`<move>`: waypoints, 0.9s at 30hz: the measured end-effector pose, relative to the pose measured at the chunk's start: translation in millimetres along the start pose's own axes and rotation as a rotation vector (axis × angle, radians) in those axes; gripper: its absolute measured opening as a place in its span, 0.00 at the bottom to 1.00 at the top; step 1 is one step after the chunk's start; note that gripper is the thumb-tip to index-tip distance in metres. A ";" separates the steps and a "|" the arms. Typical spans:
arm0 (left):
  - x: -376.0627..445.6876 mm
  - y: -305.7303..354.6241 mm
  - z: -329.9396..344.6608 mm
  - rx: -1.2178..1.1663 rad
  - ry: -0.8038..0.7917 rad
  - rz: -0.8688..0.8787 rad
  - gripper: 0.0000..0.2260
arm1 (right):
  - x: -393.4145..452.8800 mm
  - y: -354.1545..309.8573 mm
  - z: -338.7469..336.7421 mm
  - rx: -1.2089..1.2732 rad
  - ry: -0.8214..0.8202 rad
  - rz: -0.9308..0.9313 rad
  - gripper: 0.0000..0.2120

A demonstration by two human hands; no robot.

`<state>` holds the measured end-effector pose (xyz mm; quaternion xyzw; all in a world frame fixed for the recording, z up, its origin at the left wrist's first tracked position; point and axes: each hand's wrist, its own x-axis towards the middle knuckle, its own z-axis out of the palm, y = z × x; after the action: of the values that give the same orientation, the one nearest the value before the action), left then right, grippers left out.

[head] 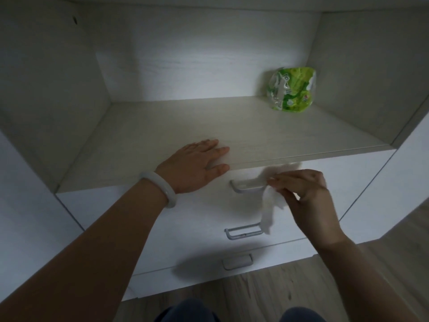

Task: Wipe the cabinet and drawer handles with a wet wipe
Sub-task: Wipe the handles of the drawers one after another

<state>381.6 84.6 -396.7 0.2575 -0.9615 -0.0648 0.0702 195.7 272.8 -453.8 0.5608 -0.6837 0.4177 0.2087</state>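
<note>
Step in hand: wiping top handle (247,185) of drawer stack. Right hand (308,194) at right end of that handle, fingers (282,182) curled and pinching wet wipe (270,205) against the bar; loose tail of wipe hanging down, lower end overlapping right end of middle handle (243,231). Wipe bunched, blurred near drawer's top edge, so exact wrap round the bar not readable. Left hand (197,167) flat on shelf (232,126) just above top drawer, fingers straight and spread, holding nothing, apparently bracing. Pale bangle (160,189) on left wrist. Left stretch of top handle bare and in view. Bottom handle (236,261) lower down, partly in shadow, nothing touching it. Green wipes pack (291,90) at back right of shelf, well apart from both hands. Judged progress: early, top handle under way, two lower handles not yet reached. Next move calls for sliding pinched wipe leftward along full bar, keeping wipe folded round it, then dropping to middle handle. Risk: hanging tail snagging on middle handle.
</note>
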 end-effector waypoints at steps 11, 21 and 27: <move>0.2 2.2 0.1 -0.004 -0.017 -0.006 0.26 | 10.8 -28.7 12.6 0.339 0.085 0.605 0.05; -0.9 3.7 -1.2 -0.003 -0.015 0.001 0.25 | -15.5 -47.9 23.6 -0.049 0.104 0.274 0.04; -1.3 4.6 -1.2 -0.008 -0.024 -0.005 0.25 | -2.9 -29.3 13.9 0.205 0.196 0.542 0.07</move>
<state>380.7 89.1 -394.9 0.2590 -0.9614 -0.0717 0.0596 226.7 262.7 -454.0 0.3330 -0.7395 0.5770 0.0969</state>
